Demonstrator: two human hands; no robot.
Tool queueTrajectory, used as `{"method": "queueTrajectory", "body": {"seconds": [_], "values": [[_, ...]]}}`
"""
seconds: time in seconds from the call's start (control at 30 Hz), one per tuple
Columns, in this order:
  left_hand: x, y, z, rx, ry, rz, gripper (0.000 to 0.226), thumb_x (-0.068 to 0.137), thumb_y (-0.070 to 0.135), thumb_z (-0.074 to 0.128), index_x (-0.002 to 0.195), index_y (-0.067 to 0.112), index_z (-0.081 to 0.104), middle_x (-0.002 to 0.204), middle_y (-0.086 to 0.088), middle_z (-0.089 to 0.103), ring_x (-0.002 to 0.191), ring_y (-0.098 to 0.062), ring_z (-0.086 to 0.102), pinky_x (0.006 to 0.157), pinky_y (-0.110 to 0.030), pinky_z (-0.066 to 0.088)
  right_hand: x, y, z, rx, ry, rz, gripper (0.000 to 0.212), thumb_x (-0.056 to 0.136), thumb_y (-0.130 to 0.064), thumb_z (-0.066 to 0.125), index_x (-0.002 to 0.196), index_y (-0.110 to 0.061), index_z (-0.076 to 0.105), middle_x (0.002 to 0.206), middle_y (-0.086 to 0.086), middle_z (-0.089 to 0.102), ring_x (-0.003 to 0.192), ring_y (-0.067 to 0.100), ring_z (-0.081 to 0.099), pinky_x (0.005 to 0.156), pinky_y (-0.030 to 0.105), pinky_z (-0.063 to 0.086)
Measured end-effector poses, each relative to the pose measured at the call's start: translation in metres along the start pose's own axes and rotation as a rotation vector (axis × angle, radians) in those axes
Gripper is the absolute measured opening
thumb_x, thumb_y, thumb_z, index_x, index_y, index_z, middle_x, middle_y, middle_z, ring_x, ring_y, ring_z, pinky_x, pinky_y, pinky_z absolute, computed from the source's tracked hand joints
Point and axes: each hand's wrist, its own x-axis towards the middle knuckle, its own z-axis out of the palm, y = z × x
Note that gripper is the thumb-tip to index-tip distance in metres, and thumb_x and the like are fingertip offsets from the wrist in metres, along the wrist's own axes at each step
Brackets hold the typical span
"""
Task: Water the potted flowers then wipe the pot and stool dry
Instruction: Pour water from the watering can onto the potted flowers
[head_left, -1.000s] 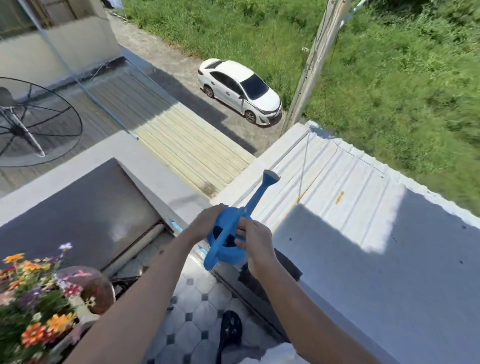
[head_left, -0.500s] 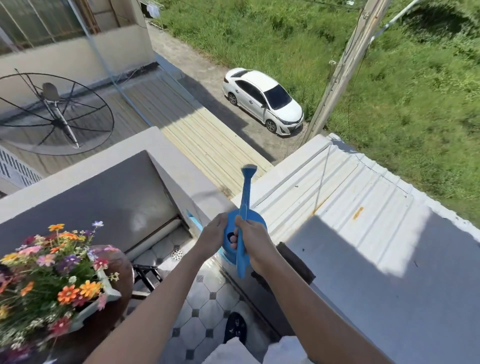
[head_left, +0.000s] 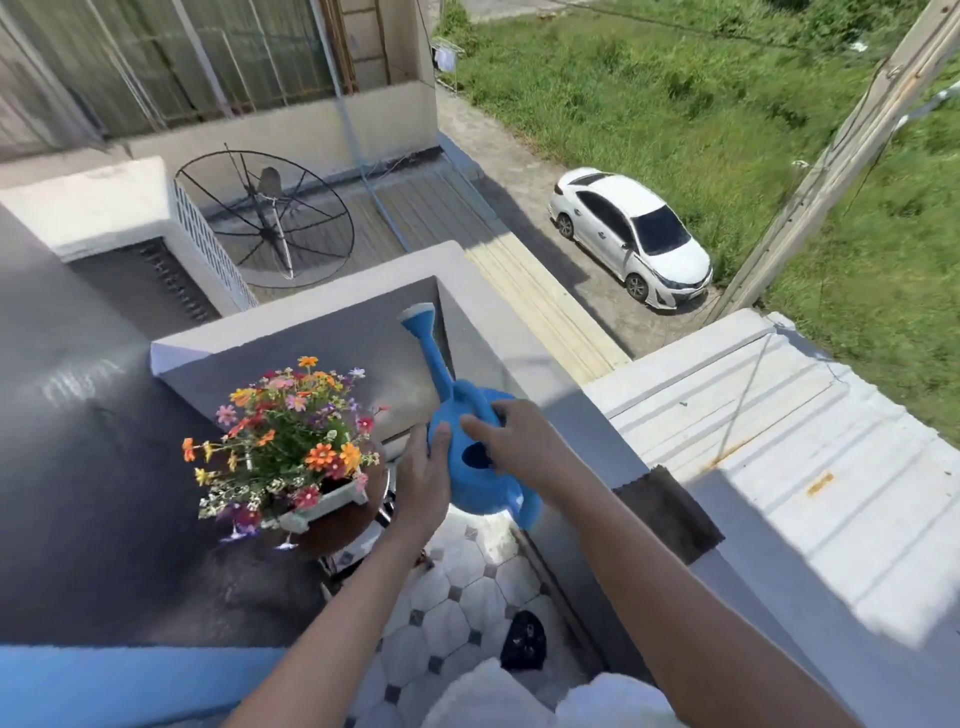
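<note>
I hold a blue watering can (head_left: 480, 475) in both hands, a little right of the flowers. Its spout (head_left: 423, 332) points up and away toward the balcony wall. My left hand (head_left: 423, 483) presses its left side, and my right hand (head_left: 511, 441) rests on top by the fill hole. The multicoloured flowers (head_left: 291, 441) grow in a pale rectangular pot (head_left: 324, 506). That pot stands on a round dark wooden stool (head_left: 345, 527), mostly hidden under the pot and my left arm.
A dark cloth (head_left: 665, 512) lies on the grey parapet ledge (head_left: 587, 436) to the right. The balcony floor (head_left: 457, 618) has white tiles, with a black sandal (head_left: 524, 642) on it. A grey wall (head_left: 93, 467) closes the left. A car and roofs lie far below.
The can has swung left toward the flowers, its spout turned from straight ahead to up-left. My view has panned left, bringing the pot and stool nearer the centre.
</note>
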Motion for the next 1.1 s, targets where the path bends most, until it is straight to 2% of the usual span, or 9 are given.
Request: {"method": "queueTrajectory", "body": {"seconds": [0.1, 0.2, 0.27, 0.4, 0.6, 0.67, 0.8, 0.93, 1.1], "values": [[-0.019, -0.001, -0.036, -0.003, 0.071, 0.026, 0.022, 0.096, 0.055, 0.035, 0.109, 0.051, 0.052, 0.102, 0.011, 0.063, 0.096, -0.009, 0.062, 0.083, -0.037, 0.053, -0.010, -0.023, 0.026, -0.145, -0.053, -0.053, 0.037, 0.094, -0.033, 0.058, 0.064, -0.015, 0.047, 0.065, 0.005, 0.052, 0.058, 0.019, 0.048, 0.061, 0.033, 0.041], [-0.038, -0.005, -0.066, -0.050, 0.111, 0.012, 0.046, 0.094, 0.058, 0.038, 0.130, 0.031, 0.048, 0.114, 0.001, 0.065, 0.102, -0.016, 0.065, 0.083, -0.039, 0.056, -0.020, -0.041, 0.051, -0.219, -0.108, -0.095, 0.034, 0.096, -0.030, 0.054, 0.071, -0.009, 0.050, 0.067, 0.009, 0.049, 0.058, 0.022, 0.046, 0.059, 0.033, 0.041], [-0.051, -0.006, -0.081, -0.031, 0.161, 0.004, 0.049, 0.091, 0.062, 0.039, 0.129, 0.032, 0.047, 0.113, 0.001, 0.065, 0.102, -0.019, 0.064, 0.084, -0.045, 0.055, -0.026, -0.053, 0.066, -0.234, -0.143, -0.117, 0.028, 0.096, -0.027, 0.052, 0.075, -0.008, 0.051, 0.068, 0.011, 0.046, 0.060, 0.024, 0.046, 0.058, 0.034, 0.042], [-0.072, 0.001, -0.103, -0.034, 0.253, -0.037, 0.022, 0.097, 0.050, 0.037, 0.116, 0.045, 0.047, 0.105, 0.015, 0.062, 0.099, -0.009, 0.062, 0.084, -0.039, 0.053, -0.035, -0.074, 0.090, -0.394, -0.181, -0.179, 0.040, 0.100, -0.029, 0.048, 0.067, -0.009, 0.040, 0.060, 0.006, 0.043, 0.051, 0.024, 0.046, 0.051, 0.031, 0.040], [-0.090, -0.004, -0.124, -0.035, 0.268, -0.131, 0.051, 0.088, 0.064, 0.032, 0.126, 0.035, 0.047, 0.112, 0.006, 0.064, 0.104, -0.018, 0.062, 0.090, -0.050, 0.050, -0.046, -0.103, 0.110, -0.661, -0.254, -0.231, 0.043, 0.105, -0.030, 0.039, 0.067, -0.011, 0.039, 0.061, 0.009, 0.047, 0.046, 0.026, 0.057, 0.043, 0.030, 0.042], [-0.091, -0.002, -0.130, 0.000, 0.259, -0.143, 0.048, 0.090, 0.061, 0.031, 0.123, 0.031, 0.049, 0.108, 0.002, 0.065, 0.100, -0.019, 0.061, 0.087, -0.048, 0.050, -0.049, -0.111, 0.114, -0.736, -0.290, -0.243, 0.041, 0.107, -0.026, 0.035, 0.069, -0.012, 0.042, 0.063, 0.009, 0.046, 0.052, 0.029, 0.062, 0.043, 0.030, 0.047], [-0.090, 0.002, -0.138, 0.006, 0.257, -0.175, 0.038, 0.096, 0.049, 0.033, 0.113, 0.022, 0.053, 0.096, -0.003, 0.062, 0.091, -0.021, 0.059, 0.071, -0.036, 0.043, -0.050, -0.126, 0.118, -0.747, -0.291, -0.216, 0.035, 0.104, -0.022, 0.038, 0.074, -0.008, 0.048, 0.066, 0.004, 0.046, 0.052, 0.016, 0.045, 0.044, 0.025, 0.038], [-0.086, 0.008, -0.136, 0.001, 0.242, -0.200, 0.038, 0.098, 0.046, 0.032, 0.106, 0.016, 0.054, 0.095, -0.005, 0.060, 0.086, -0.017, 0.056, 0.067, -0.031, 0.038, -0.051, -0.147, 0.117, -0.743, -0.341, -0.170, 0.027, 0.102, -0.015, 0.043, 0.111, 0.003, 0.061, 0.067, 0.002, 0.041, 0.054, 0.013, 0.039, 0.047, 0.024, 0.033], [-0.078, 0.017, -0.138, 0.051, 0.183, -0.206, 0.042, 0.099, 0.047, 0.029, 0.104, 0.014, 0.055, 0.094, -0.002, 0.057, 0.082, -0.009, 0.052, 0.064, -0.026, 0.035, -0.042, -0.161, 0.113, -0.836, -0.352, -0.160, 0.029, 0.100, -0.015, 0.048, 0.116, 0.005, 0.062, 0.067, 0.004, 0.046, 0.053, 0.015, 0.043, 0.047, 0.026, 0.037]]}}
